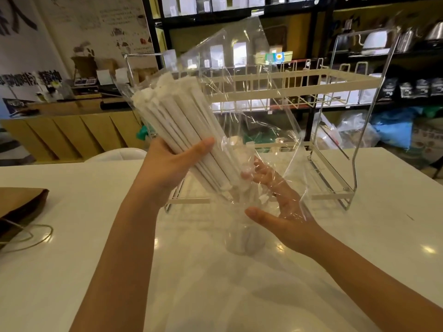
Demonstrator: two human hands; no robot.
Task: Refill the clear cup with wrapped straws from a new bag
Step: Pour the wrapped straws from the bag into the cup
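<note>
My left hand (171,168) grips a thick bundle of white paper-wrapped straws (172,111), tilted with the tops up and to the left. Their lower ends point down into the clear cup (244,238), which stands on the white table (84,271). The clear plastic bag (239,68) still hangs loosely around the bundle and billows up and to the right. My right hand (285,214) is beside the cup's rim with fingers spread, thumb in front and fingers by the straw ends. Bag film drapes over it.
A cream wire rack (287,79) with two tiers stands right behind the cup. A brown paper bag with cord handles (21,207) lies at the table's left edge. A white chair back (115,154) shows beyond the table, with shelves of goods further back.
</note>
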